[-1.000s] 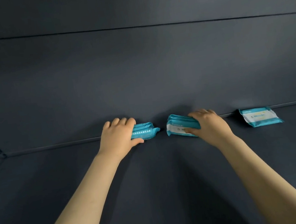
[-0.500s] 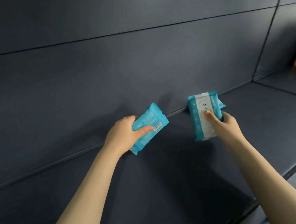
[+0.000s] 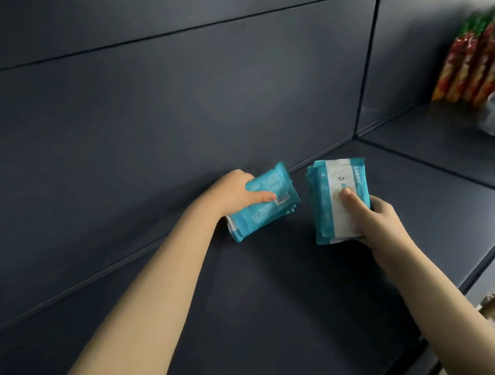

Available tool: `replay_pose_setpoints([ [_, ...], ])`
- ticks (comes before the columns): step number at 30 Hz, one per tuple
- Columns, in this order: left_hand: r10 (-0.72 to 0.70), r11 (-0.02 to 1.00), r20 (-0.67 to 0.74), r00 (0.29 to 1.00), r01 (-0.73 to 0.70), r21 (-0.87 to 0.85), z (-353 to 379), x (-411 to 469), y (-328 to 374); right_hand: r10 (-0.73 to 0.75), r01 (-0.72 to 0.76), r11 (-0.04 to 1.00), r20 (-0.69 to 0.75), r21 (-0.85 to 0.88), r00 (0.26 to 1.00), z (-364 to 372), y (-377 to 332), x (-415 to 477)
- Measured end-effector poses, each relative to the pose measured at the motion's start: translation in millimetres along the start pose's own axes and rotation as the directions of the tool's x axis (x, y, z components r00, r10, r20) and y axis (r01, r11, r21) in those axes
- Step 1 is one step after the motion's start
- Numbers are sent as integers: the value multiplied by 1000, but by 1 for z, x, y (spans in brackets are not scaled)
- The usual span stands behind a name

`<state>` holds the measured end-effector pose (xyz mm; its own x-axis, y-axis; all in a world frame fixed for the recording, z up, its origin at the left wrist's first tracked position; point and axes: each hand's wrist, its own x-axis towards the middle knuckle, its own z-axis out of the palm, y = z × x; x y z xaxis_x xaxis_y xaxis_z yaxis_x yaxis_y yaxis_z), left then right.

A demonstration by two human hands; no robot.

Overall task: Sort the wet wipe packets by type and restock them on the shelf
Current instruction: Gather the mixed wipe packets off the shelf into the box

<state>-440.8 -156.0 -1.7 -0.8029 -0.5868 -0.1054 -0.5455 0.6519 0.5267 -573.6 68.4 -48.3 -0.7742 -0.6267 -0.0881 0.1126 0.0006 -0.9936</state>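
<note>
Gripping teal packet (image 3: 261, 201) w/ left hand (image 3: 234, 192), right hand (image 3: 372, 216) pinching white-panel packet (image 3: 339, 199)

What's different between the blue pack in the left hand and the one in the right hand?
The left pack shows an all-teal face with a barcode; the right pack shows a broad white panel. The left pack lies slanted; the right pack stands nearly upright. The left hand grips its pack from the side, the right hand from the lower end, thumb on the white panel. Both are teal, flat and soft-looking.
</note>
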Motion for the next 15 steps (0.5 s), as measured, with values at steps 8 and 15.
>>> replay_pose_setpoints([
  [8,-107,994,169,980,104,23,7,4,11,52,-54,997,53,53,997,-6,6,15],
  [15,-123,981,-37,992,116,-157,24,-45,7,11,-14,999,56,43,998,-6,0,-14],
])
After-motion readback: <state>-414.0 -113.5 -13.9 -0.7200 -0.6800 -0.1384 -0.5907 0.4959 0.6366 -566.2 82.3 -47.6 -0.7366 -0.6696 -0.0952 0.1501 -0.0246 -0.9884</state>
